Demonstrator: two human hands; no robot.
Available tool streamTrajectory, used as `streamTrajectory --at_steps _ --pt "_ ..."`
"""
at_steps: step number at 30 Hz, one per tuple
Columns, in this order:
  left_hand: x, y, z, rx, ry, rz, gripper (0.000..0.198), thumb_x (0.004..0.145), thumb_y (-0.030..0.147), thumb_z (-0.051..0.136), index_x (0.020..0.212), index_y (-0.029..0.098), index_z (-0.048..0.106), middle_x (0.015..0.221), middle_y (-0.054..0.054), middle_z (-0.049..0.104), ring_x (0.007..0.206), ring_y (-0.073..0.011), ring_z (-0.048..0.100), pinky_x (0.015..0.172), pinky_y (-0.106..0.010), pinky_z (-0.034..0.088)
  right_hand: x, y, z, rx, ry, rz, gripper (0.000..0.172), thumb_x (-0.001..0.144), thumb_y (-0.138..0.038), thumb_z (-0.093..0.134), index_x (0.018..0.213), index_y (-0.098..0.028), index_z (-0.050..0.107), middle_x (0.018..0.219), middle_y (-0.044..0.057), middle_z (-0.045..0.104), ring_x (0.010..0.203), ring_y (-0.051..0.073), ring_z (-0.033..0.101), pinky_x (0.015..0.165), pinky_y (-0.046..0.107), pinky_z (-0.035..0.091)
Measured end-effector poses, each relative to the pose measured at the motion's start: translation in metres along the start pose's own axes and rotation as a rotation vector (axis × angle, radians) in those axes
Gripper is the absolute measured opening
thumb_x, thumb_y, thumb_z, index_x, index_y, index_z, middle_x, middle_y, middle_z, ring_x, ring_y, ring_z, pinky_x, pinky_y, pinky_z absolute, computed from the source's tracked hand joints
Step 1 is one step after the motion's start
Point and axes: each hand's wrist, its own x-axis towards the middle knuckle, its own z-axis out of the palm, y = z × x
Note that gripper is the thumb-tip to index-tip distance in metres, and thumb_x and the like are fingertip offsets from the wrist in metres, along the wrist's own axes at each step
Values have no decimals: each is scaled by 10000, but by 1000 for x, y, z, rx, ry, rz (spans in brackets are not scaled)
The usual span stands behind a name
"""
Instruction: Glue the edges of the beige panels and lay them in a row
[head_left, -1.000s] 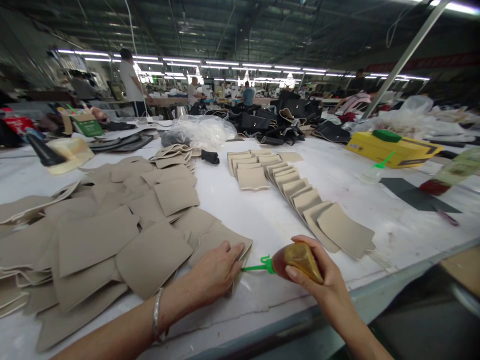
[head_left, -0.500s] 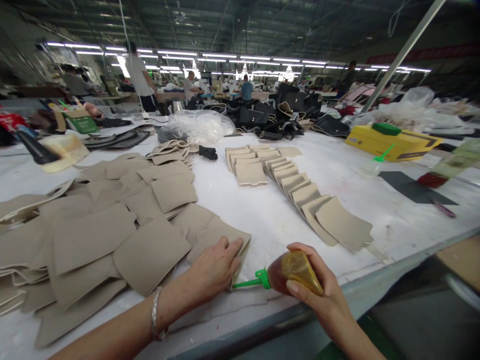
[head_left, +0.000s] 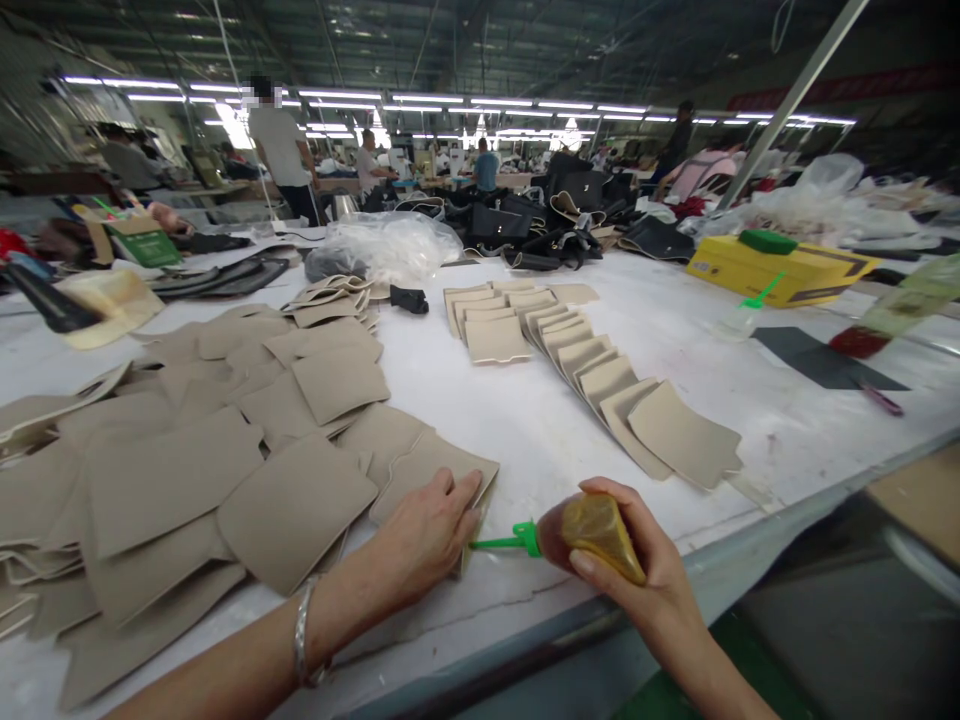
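On the white counter point(head_left: 525, 420), a smooth, matte beige piece point(head_left: 420, 462) with a thin pale edge is pressed down at lower centre by the left hand point(head_left: 427, 530), its fingers partly extended rather than closed. By the right hand point(head_left: 660, 565), curled round its sides, a translucent bottle point(head_left: 589, 535) of amber liquid is held tipped sideways, its slim green nozzle point(head_left: 499, 543) aimed at the piece's edge. Similar flat pieces are heaped at left point(head_left: 172, 470) and fanned in overlapping rows point(head_left: 600, 378) right of centre. Part of the pressed piece is hidden by the left hand; whether the edge is touched by the nozzle tip cannot be told. Both forearms are cut off at the bottom. Compared with half a second ago, the tip is set farther up along the edge.
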Motion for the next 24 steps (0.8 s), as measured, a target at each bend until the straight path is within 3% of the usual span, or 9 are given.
streamTrajectory --at_steps 2,8,19,24 --pt "0 0 -1 7 -7 -3 398 983 323 282 1345 227 415 1042 -68 551 846 -184 603 822 -312 466 1 0 -1 -3 22 -13 495 741 -419 746 1158 -273 524 966 11 578 841 219 570 743 291 457" --pt "0 2 -2 0 -26 -2 389 979 303 294 1337 222 425 1048 -76 558 875 -192 603 837 -320 468 -2 1 4 95 -83 55 545 734 -473 733 1179 -273 492 876 2 582 779 229 572 696 310 460" --pt "6 -1 -1 -3 -47 24 435 984 290 243 1382 229 409 1075 -68 561 909 -188 619 851 -302 454 35 15 -9 -40 117 -165 488 765 -405 760 1159 -256 515 1013 17 548 862 210 555 779 308 450" --pt "9 -4 0 -15 -40 33 457 980 291 247 1409 249 398 1053 -58 572 898 -180 618 837 -286 448 36 16 -8 -66 145 -203 491 769 -388 762 1171 -259 512 1028 20 544 880 214 552 802 321 447"
